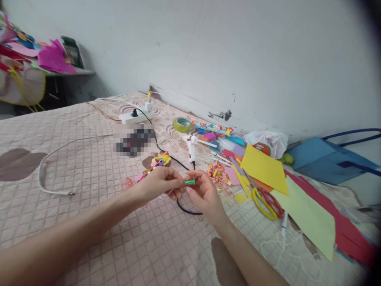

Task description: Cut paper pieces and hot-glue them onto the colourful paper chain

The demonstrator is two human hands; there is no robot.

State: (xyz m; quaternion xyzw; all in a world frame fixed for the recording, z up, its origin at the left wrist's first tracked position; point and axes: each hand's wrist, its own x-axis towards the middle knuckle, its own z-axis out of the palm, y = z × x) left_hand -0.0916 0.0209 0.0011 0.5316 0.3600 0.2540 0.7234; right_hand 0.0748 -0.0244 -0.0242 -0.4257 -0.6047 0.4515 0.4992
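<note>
Near the middle of the bed, my left hand (163, 179) and my right hand (206, 195) meet around a small green strip (189, 182). It looks folded or rolled, perhaps paper. The left thumb and fingers pinch one end, while the right fingers and thumb hold the other. Just beyond the left hand lie small yellow, pink and purple paper pieces (160, 160), partly hidden by it. A white hot glue gun (192, 151) stands behind the hands with its black cord trailing beneath them. To the right is a heap of pink and yellow paper scraps (216, 173).
A power strip (137, 116) and a tape roll (182, 124) lie at the back. Yellow-handled scissors (263, 204), red-handled scissors, a yellow sheet (263, 169) and a pale green sheet (309, 216) spread at right. A blue bag (324, 161) leans on the wall; a white cable (44, 163) curves left.
</note>
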